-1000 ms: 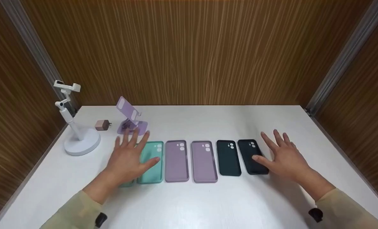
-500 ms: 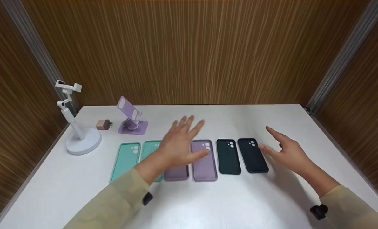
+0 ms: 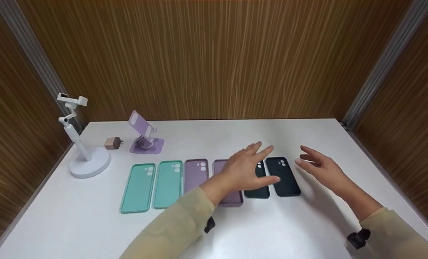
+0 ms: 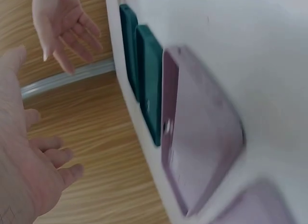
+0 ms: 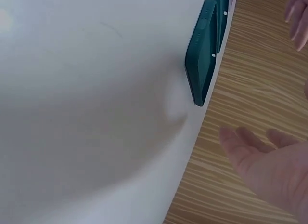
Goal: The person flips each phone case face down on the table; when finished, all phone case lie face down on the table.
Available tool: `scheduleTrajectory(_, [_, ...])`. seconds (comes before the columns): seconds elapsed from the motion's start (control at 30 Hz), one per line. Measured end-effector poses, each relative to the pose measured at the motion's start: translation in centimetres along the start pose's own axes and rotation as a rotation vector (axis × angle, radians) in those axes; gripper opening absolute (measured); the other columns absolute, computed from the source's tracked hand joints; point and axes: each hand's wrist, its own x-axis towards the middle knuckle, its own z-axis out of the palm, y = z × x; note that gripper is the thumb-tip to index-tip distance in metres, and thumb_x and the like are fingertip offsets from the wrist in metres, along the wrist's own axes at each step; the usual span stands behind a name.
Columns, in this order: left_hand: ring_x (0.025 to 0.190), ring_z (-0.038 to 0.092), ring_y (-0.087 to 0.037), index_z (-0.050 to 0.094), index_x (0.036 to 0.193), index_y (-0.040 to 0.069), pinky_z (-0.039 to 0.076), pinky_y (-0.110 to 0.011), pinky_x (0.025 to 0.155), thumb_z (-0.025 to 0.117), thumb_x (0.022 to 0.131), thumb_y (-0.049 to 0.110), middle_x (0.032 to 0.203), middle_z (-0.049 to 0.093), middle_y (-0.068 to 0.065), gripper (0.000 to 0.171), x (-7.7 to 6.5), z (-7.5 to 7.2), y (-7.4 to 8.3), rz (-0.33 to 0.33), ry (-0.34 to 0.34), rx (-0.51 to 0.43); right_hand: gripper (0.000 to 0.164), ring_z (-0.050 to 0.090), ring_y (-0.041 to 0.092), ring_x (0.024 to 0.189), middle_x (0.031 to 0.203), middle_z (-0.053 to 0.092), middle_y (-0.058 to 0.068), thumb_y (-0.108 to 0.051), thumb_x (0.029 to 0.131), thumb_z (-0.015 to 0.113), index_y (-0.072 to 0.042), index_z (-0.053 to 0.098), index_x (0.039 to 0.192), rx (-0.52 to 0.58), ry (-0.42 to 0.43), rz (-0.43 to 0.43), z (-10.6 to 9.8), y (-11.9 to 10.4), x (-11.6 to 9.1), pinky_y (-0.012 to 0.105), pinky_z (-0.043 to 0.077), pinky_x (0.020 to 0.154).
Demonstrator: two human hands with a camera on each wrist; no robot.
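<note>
A row of phone cases lies on the white table, hollow sides up. From the left come two mint green cases [image 3: 137, 190], two purple cases [image 3: 196, 176] and two dark green cases [image 3: 285, 181]. My left hand [image 3: 243, 169], fingers spread and holding nothing, hovers over the right purple case [image 3: 232, 200] and the inner dark green case [image 3: 258, 192], partly hiding both. Just right of the outermost dark case is my right hand [image 3: 323, 171], fingers loosely extended and nothing in them. The right wrist view shows that case [image 5: 201, 55] beyond the fingertips.
At the back left stand a white phone stand [image 3: 90, 162] with a round base and a purple folding stand [image 3: 147, 145]. Between them lies a small plug charger [image 3: 113, 143]. Wood-grain panels [image 3: 214, 61] enclose the table's back and sides.
My left hand has swept right from the mint cases, across the purple ones, toward the dark pair. My right hand has turned slightly, its fingers drawn closer together. The cases stay in place.
</note>
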Motion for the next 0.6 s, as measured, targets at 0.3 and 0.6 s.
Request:
scheduleTrajectory(0.3, [0.144, 0.051, -0.030, 0.038, 0.166, 0.035, 0.044, -0.048, 0.116, 0.066, 0.090, 0.075, 0.168, 0.040, -0.009, 0.090, 2.0, 3.5, 0.7, -0.027, -0.029, -0.106, 0.082, 0.050, 0.044, 0.142, 0.160, 0.043, 0.031, -0.046, 0.107, 0.062, -0.007, 0.024, 0.169, 0.148, -0.074, 0.050, 0.3, 1.0, 0.8, 0.056, 0.047, 0.111])
scheduleTrajectory(0.6, [0.144, 0.050, -0.013, 0.045, 0.163, 0.026, 0.040, -0.034, 0.118, 0.073, 0.089, 0.069, 0.159, 0.051, 0.007, 0.090, 3.1, 5.3, 0.5, -0.051, -0.052, -0.219, 0.080, 0.047, 0.048, 0.143, 0.161, 0.039, 0.032, -0.042, 0.107, 0.063, 0.002, 0.029, 0.165, 0.183, -0.139, 0.099, 1.0, 1.9, 1.6, 0.054, 0.048, 0.110])
